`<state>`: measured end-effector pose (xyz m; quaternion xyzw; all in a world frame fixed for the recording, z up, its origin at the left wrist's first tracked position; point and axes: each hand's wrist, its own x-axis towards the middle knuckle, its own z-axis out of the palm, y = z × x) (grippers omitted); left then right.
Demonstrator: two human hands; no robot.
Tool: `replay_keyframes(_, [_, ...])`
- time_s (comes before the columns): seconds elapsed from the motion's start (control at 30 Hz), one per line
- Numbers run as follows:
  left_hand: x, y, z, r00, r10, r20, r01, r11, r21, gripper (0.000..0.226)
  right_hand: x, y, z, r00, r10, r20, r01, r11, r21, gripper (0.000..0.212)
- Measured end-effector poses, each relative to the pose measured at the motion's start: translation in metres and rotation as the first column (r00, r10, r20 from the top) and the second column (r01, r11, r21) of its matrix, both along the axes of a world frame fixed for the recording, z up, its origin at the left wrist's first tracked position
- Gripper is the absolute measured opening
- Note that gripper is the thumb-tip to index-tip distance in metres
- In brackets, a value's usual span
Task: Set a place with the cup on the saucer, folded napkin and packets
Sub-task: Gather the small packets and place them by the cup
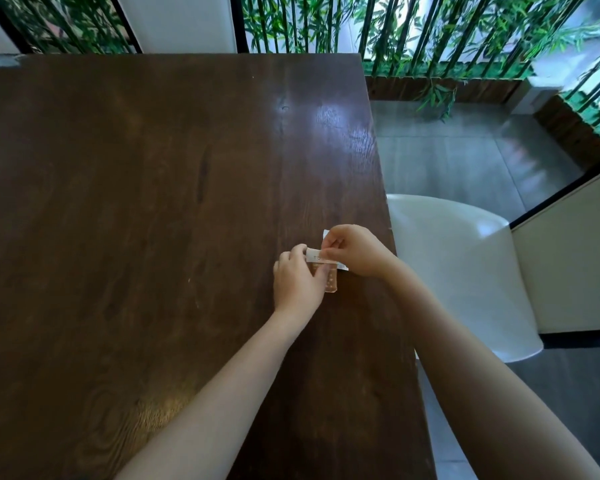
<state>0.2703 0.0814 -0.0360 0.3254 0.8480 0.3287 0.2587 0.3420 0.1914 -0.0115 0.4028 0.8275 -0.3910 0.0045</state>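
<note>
Near the right edge of the dark wooden table (pixel 153 202), both my hands meet over a small stack of packets. My left hand (pixel 298 282) presses down on a brownish packet (pixel 331 284) lying flat on the wood. My right hand (pixel 354 249) pinches a white packet (pixel 316 255) with small print, held just above the brown one. A corner of another white packet (pixel 326 233) pokes out behind my right fingers. No cup, saucer or napkin appears in view.
A white moulded chair (pixel 465 265) stands just off the table's right edge. Beyond it is grey tiled floor (pixel 447 161), a wooden planter with bamboo (pixel 430 36) and a white wall panel (pixel 568 265) at the right.
</note>
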Motion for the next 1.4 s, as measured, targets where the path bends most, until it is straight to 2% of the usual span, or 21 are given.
replay_keyframes(0.1, [-0.013,-0.005,0.001,0.981,0.04,0.19,-0.054,0.996,0.069,0.017,0.002,0.003,0.007,0.995,0.046,-0.088,-0.055,0.993,-0.105,0.005])
replay_keyframes(0.2, [-0.021,-0.009,0.003,0.941,0.101,0.322,-0.134,0.988,0.082,0.014,0.0,0.014,0.006,0.995,-0.016,-0.094,0.011,0.998,-0.06,0.013])
replay_keyframes(0.27, [-0.026,-0.014,0.004,0.903,0.145,0.404,-0.196,0.976,0.089,0.01,0.0,0.024,0.001,0.994,-0.105,0.032,0.101,0.988,0.119,0.023])
replay_keyframes(0.33, [-0.032,-0.019,0.006,0.864,0.186,0.468,-0.251,0.965,0.08,0.007,0.0,0.028,-0.003,0.978,-0.106,0.182,0.067,0.976,0.207,0.027])
replay_keyframes(0.43, [-0.041,-0.028,0.008,0.828,0.228,0.513,-0.299,0.952,0.059,0.007,-0.006,0.022,-0.005,0.962,-0.07,0.265,0.026,0.986,0.167,0.02])
replay_keyframes(0.53, [-0.048,-0.036,0.011,0.817,0.229,0.529,-0.304,0.951,0.057,0.009,-0.01,0.017,-0.002,0.958,-0.068,0.279,0.028,0.989,0.145,0.015])
replay_keyframes(0.63, [-0.055,-0.047,0.018,0.809,0.2,0.552,-0.284,0.956,0.071,0.012,-0.012,0.014,0.008,0.97,-0.066,0.234,0.026,0.985,0.173,0.02])
replay_keyframes(0.7, [-0.06,-0.055,0.024,0.773,0.179,0.608,-0.289,0.953,0.087,0.021,-0.014,0.013,0.02,0.977,-0.051,0.207,0.014,0.984,0.175,0.027])
replay_keyframes(0.77, [-0.065,-0.063,0.03,0.721,0.165,0.673,-0.308,0.946,0.099,0.028,-0.016,0.009,0.036,0.985,-0.019,0.171,-0.018,0.977,0.213,0.02])
replay_keyframes(0.87, [-0.072,-0.076,0.038,0.656,0.142,0.741,-0.328,0.938,0.112,0.033,-0.022,-0.006,0.067,0.997,0.074,0.021,-0.076,0.924,0.376,0.012])
replay_keyframes(0.93, [-0.077,-0.085,0.044,0.611,0.128,0.781,-0.35,0.929,0.121,0.032,-0.027,-0.021,0.088,0.985,0.157,-0.075,-0.11,0.896,0.43,0.012])
replay_keyframes(1.07, [-0.09,-0.11,0.057,0.574,0.094,0.814,-0.376,0.913,0.159,0.015,-0.037,-0.056,0.127,0.913,0.31,-0.265,-0.219,0.921,0.321,0.015])
replay_keyframes(1.13, [-0.097,-0.127,0.065,0.581,0.082,0.81,-0.379,0.908,0.18,0.015,-0.044,-0.077,0.139,0.872,0.377,-0.313,-0.308,0.919,0.247,0.019])
replay_keyframes(1.23, [-0.11,-0.16,0.076,0.561,0.071,0.825,-0.425,0.88,0.213,0.019,-0.059,-0.106,0.145,0.847,0.431,-0.311,-0.414,0.902,0.125,0.021])
replay_keyframes(1.33, [-0.123,-0.198,0.087,0.542,0.068,0.838,-0.485,0.84,0.246,0.016,-0.079,-0.136,0.148,0.834,0.453,-0.314,-0.455,0.888,0.07,0.011])
replay_keyframes(1.4, [-0.131,-0.225,0.093,0.553,0.094,0.828,-0.513,0.821,0.25,0.019,-0.092,-0.161,0.153,0.801,0.506,-0.32,-0.524,0.851,0.036,0.013])
